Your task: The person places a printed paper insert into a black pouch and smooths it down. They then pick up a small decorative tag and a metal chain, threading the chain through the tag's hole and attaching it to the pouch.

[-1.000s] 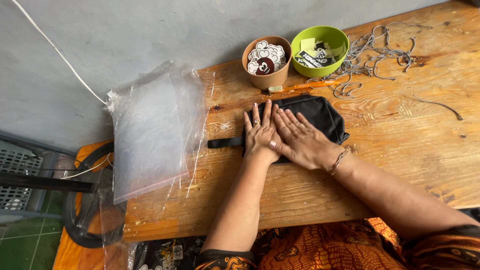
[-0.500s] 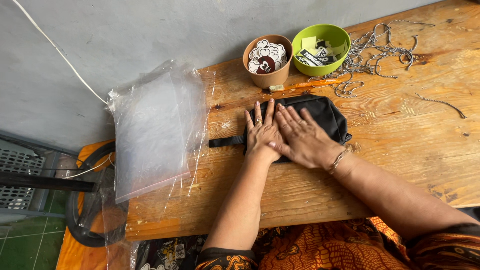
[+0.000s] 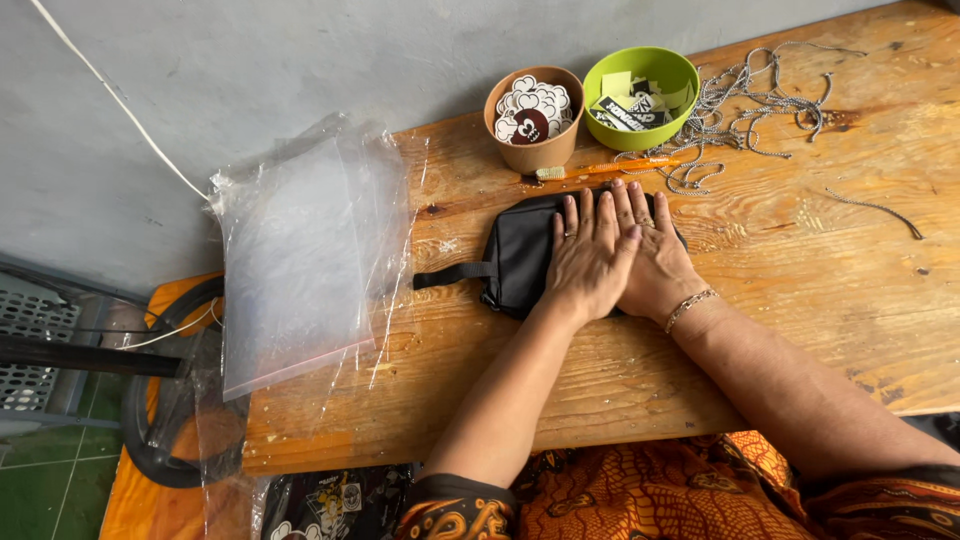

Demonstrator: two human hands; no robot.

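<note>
Head view: one black pouch lies on the wooden counter, mostly hidden under two flat hands. Left hand overlaps right hand, fingers spread, pressing rather than gripping. Two cups stand behind: one brown cup, one green bowl, contents hard to make out. Clear plastic bags overhang the counter's edge.

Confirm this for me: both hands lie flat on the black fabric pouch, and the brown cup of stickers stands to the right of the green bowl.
Not quite. In the head view the brown cup of stickers stands to the left of the green bowl, not the right. The rest holds: the left hand and right hand lie flat on the black fabric pouch.
</note>
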